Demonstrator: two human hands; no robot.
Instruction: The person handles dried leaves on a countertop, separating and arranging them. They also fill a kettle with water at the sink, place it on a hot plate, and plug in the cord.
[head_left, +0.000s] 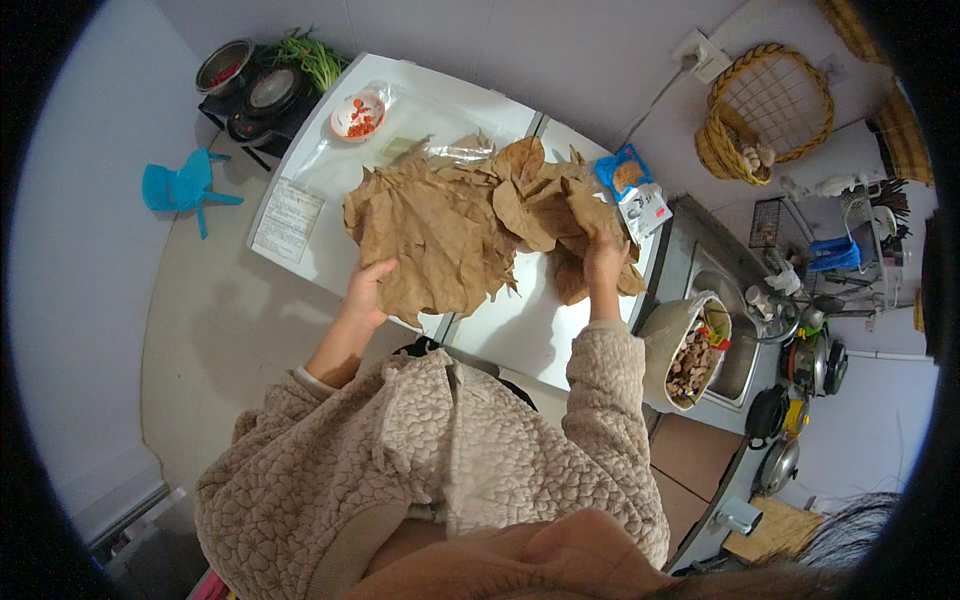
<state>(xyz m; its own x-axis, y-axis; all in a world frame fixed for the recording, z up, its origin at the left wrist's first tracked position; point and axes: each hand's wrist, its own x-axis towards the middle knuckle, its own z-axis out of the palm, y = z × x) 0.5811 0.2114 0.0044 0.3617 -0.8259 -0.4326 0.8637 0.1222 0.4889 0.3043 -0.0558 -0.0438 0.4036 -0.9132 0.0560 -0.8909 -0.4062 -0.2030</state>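
Note:
My left hand (367, 291) grips the near left edge of a stack of large dried brown leaves (424, 240), thumb on top. The stack is broad and wrinkled, with ragged edges. At the right, my right hand (606, 259) has its fingers around some dried leaves in a looser pile (536, 202); these look smaller and curled. Both lots overlap in the middle, above the white lid of what looks like a chest freezer (502, 330). Clear plastic wrapping (461, 152) shows behind the stack. Beyond the right hand lie a blue packet (624, 171) and a white packet (645, 211).
A bowl with red chopped food (358, 117) stands at the far left of the lid. Right of the lid are a lined bin of brown chunks (694, 364) and a metal sink (731, 375). A blue plastic chair (180, 184) stands left; a woven basket (731, 146) hangs on the wall.

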